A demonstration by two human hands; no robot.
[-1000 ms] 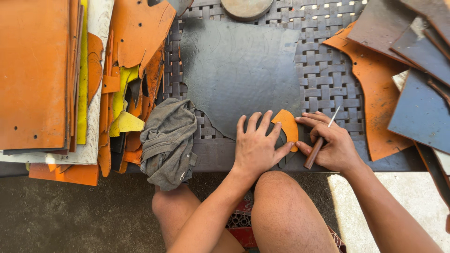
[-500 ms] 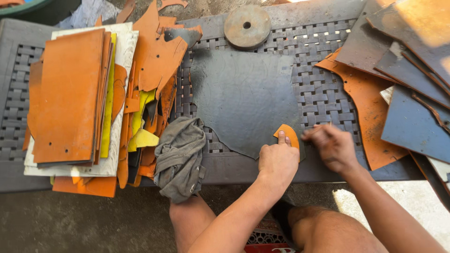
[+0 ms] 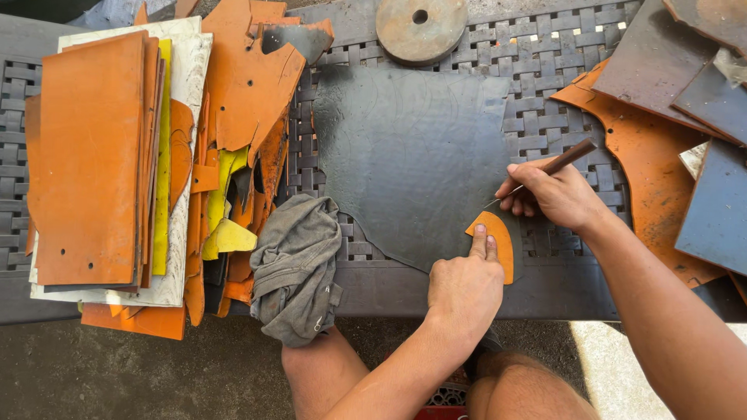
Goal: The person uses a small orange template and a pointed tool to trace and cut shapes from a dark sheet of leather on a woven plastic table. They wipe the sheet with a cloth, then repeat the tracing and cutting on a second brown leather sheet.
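Observation:
A dark grey leather sheet (image 3: 412, 155) lies flat on a woven dark table (image 3: 545, 70). At its lower right corner sits a small curved orange template (image 3: 500, 237). My left hand (image 3: 465, 281) presses the template down with two fingers laid on it. My right hand (image 3: 554, 194) grips a thin brown-handled marking tool (image 3: 564, 159), whose metal tip touches the sheet just above the template's upper edge.
A crumpled grey cloth (image 3: 297, 268) hangs over the table's front edge. Stacked orange, yellow and white sheets (image 3: 101, 163) fill the left side. A round metal disc (image 3: 421, 27) lies at the back. Orange and dark leather pieces (image 3: 669, 124) pile up on the right.
The view has shifted and drawn closer. My left hand went from a spread palm to two fingers on the template. My right hand rose above the template with the tool tip at its edge.

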